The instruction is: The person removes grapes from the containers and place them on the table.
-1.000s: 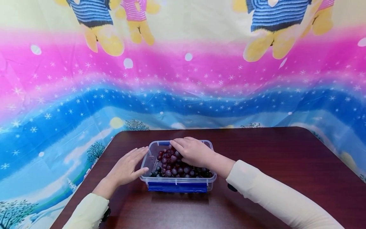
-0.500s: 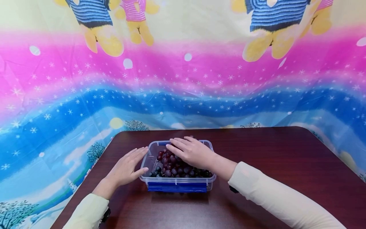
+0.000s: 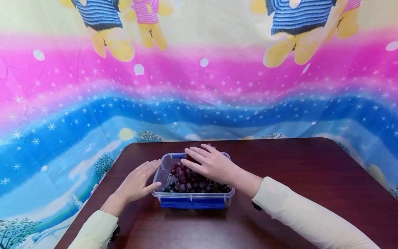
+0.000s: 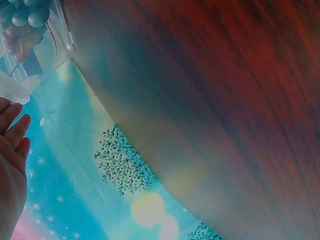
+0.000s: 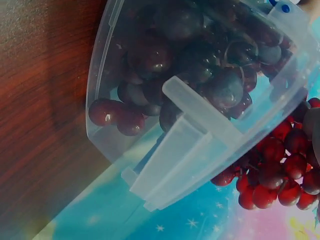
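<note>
A clear plastic container (image 3: 192,195) with blue clips stands on the table, lidless, with dark grapes (image 3: 183,178) heaped inside. My right hand (image 3: 214,164) is over its right half, palm down, holding a bunch of red grapes (image 5: 272,175). In the right wrist view this bunch shows above the container's rim; the hand mostly hides it from the head camera. Against the left wall rests my left hand (image 3: 136,181), fingers extended and thumb by the near left corner. The left wrist view catches those fingers (image 4: 15,130) beside the container's corner (image 4: 15,90).
The dark wooden table (image 3: 295,173) extends on both sides of the container and in front of it. Behind and around it hangs a printed cloth (image 3: 202,83) with bears, snowflakes and trees. Long pale sleeves (image 3: 298,204) cover both forearms.
My right hand has risen a little and shifted slightly right, its fingers more spread, and the bunch of grapes under it has come up. My left hand and the container stay put.
</note>
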Demonstrator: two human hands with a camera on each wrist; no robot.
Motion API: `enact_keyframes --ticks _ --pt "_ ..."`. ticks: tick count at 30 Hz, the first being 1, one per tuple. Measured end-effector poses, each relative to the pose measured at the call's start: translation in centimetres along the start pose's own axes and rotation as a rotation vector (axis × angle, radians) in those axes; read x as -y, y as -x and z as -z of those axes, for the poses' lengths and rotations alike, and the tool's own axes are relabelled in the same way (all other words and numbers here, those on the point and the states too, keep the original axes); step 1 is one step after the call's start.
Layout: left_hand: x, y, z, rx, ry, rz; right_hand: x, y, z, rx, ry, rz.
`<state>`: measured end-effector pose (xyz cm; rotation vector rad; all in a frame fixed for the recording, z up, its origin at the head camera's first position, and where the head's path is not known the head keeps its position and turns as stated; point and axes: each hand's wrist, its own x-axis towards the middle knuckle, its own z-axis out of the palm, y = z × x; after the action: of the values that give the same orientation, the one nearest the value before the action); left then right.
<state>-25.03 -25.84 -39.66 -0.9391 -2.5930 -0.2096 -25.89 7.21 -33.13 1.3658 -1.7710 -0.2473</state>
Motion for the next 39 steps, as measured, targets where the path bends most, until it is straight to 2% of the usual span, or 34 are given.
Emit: enact_keyframes --ticks 4,13,25,39 --pt "0.0 0.0 0.0 -0.001 0.000 -0.004 -0.3 0.1 0.4 -0.033 -0.007 0.001" --pt "0.1 0.0 -0.1 -0.001 0.000 -0.005 -1.0 0.3 1.5 -0.046 0.005 0.000" --pt "0.1 0.0 0.1 -0.004 0.003 -0.013 -2.7 1.0 2.7 -0.132 0.025 -0.024" --pt "0.1 0.1 0.1 -0.008 0.009 -0.021 -4.8 3.5 3.5 -0.136 0.060 -0.090"
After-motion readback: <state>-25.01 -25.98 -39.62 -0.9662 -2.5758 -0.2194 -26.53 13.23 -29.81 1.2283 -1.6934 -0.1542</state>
